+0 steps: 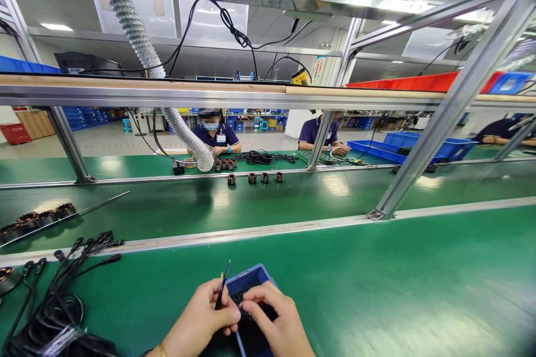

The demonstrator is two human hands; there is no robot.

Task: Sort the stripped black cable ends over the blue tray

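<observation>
At the bottom of the head view, my left hand [204, 312] is closed around a black cable [220, 295], whose thin yellow and blue wire ends point upward. My right hand [277, 312] is beside it, thumb and fingers pinched together close to the left fingertips. Whatever sits in that pinch is too small to make out. Both hands are over a small blue bin [259, 270] on the green bench. Small dark pieces lie inside the bin, partly covered by my right hand.
A bundle of black cables [62, 312] lies at left, with copper-wound stators [46, 217] and a metal rod [104, 202] behind it. Several more stators [264, 177] stand farther back. A metal frame post [419, 139] rises at right. Co-workers [215, 134] sit across the bench.
</observation>
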